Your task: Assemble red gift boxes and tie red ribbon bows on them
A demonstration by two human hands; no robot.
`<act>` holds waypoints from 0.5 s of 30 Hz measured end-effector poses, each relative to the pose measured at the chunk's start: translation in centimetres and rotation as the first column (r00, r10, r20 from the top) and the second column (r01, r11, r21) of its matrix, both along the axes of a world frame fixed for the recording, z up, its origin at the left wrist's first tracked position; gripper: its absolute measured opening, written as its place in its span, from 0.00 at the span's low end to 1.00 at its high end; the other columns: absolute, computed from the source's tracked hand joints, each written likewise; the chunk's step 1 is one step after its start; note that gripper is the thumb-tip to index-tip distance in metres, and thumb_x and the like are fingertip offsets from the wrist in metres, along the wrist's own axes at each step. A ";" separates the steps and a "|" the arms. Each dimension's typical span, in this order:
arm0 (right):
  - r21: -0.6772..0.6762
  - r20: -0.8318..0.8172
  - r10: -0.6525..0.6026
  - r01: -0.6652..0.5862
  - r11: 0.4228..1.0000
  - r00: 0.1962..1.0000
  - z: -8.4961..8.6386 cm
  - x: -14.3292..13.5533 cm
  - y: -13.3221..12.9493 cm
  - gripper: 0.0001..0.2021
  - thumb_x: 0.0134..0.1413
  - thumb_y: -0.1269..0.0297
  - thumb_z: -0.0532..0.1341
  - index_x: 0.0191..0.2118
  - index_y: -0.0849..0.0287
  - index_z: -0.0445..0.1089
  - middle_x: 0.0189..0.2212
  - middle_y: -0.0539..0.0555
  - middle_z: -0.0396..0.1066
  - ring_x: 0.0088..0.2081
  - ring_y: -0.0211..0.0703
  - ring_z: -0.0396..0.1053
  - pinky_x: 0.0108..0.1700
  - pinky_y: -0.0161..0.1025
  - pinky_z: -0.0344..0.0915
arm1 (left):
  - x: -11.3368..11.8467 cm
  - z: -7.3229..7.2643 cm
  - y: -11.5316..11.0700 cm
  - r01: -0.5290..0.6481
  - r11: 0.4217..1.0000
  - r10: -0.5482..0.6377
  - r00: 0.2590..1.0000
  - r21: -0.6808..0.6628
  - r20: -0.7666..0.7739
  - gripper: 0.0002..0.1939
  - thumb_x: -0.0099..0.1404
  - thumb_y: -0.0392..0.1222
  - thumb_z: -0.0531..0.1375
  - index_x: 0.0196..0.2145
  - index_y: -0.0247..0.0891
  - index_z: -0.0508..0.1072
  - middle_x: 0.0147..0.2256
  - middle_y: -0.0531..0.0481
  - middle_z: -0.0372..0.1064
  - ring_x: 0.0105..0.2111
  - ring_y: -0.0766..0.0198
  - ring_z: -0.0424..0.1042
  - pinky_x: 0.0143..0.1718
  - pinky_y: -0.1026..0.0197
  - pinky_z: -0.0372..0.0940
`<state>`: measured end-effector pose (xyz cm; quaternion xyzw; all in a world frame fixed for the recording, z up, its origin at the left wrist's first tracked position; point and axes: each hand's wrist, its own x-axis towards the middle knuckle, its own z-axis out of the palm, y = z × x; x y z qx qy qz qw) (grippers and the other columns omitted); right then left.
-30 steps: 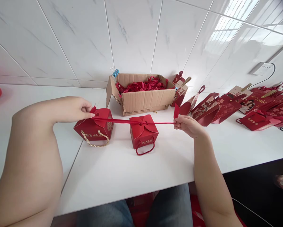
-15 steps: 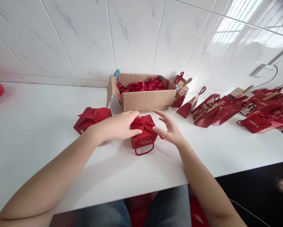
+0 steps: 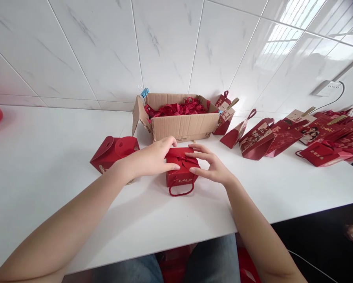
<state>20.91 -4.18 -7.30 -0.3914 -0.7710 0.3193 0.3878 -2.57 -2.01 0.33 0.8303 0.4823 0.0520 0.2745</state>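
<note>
Head view: a red cuboid card gift box [image 3: 185, 175] is standing upright on the white, smooth surface [image 3: 152, 232], directly before the person. The left hand [image 3: 154, 158] and the right hand [image 3: 211, 165] are flanking it, fingers spread and curved; whether they are gripping or merely resting cannot be told. Excessive inward pressure would be risking creased lid flaps; a snagging fingertip, a loosened red fabric ribbon knot [image 3: 183, 159]. Fingers are obscuring the ribbon's ends. The left forearm is partly hiding a second red card box [image 3: 117, 149]; its gold rope handle [image 3: 131, 181] is barely showing.
</note>
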 end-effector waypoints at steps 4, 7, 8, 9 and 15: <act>-0.010 0.023 -0.010 0.010 1.000 1.000 0.3 0.3 -0.1 0.18 0.54 0.56 0.64 0.51 0.46 0.72 0.60 0.56 0.58 0.62 0.52 0.58 0.61 0.52 0.60 | 0.0 0.1 0.2 0.022 1.000 -0.022 1.000 -0.004 0.007 0.23 0.58 0.59 0.58 0.45 0.46 0.59 0.51 0.45 0.66 0.47 0.49 0.69 0.34 0.57 0.64; -0.010 0.010 -0.059 0.059 0.998 0.998 0.6 0.6 -0.2 0.14 0.51 0.56 0.66 0.45 0.48 0.76 0.55 0.56 0.66 0.58 0.52 0.64 0.60 0.53 0.62 | 0.0 0.0 0.3 0.048 0.999 -0.048 0.999 -0.016 0.013 0.24 0.56 0.59 0.59 0.46 0.46 0.60 0.50 0.45 0.66 0.48 0.49 0.69 0.37 0.56 0.64; -0.019 0.004 -0.069 0.069 0.997 0.998 0.7 0.7 -0.2 0.12 0.50 0.56 0.67 0.42 0.48 0.77 0.53 0.55 0.68 0.56 0.52 0.66 0.59 0.53 0.62 | 0.0 0.0 0.3 0.056 0.998 -0.056 0.998 -0.023 0.019 0.25 0.56 0.59 0.60 0.46 0.46 0.61 0.51 0.45 0.66 0.49 0.49 0.69 0.38 0.56 0.64; -0.029 -0.001 -0.077 0.077 0.997 0.997 0.8 0.8 -0.3 0.10 0.50 0.56 0.67 0.39 0.49 0.77 0.52 0.55 0.70 0.54 0.52 0.67 0.58 0.53 0.64 | 0.0 0.0 0.3 0.066 0.997 -0.065 0.998 -0.031 0.025 0.26 0.55 0.59 0.61 0.47 0.46 0.61 0.52 0.46 0.66 0.49 0.50 0.68 0.39 0.56 0.64; 0.055 0.002 -0.129 0.129 0.990 0.992 1.2 0.9 -0.6 0.04 0.52 0.60 0.65 0.31 0.51 0.77 0.50 0.55 0.70 0.53 0.51 0.68 0.55 0.50 0.65 | -0.2 -0.2 0.5 0.116 0.992 -0.117 0.992 0.042 0.048 0.17 0.59 0.59 0.57 0.39 0.45 0.69 0.47 0.50 0.69 0.40 0.57 0.70 0.35 0.58 0.64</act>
